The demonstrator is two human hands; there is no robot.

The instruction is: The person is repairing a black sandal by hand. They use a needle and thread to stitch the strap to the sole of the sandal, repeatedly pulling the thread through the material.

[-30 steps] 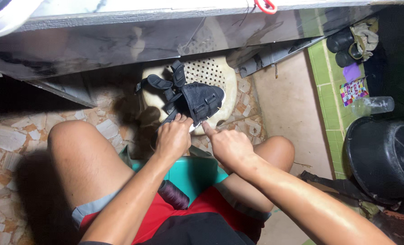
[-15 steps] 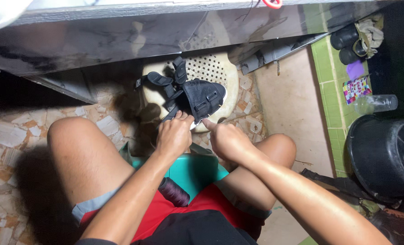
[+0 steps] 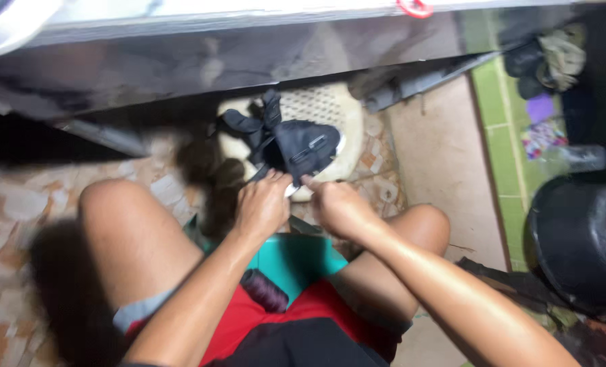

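Both hands, left hand (image 3: 261,204) & right hand (image 3: 337,204), pinch black sandal (image 3: 303,149) edge, fingers closed; prob. fixing it, next needs firm grip.

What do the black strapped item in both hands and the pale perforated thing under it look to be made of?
Black strapped item: likely woven fabric or synthetic webbing, matte, with limp straps and a buckle-like part. The left hand and right hand pinch its near edge. Perforated thing: probably moulded plastic, cream, with regular rows of holes; blur leaves it open.
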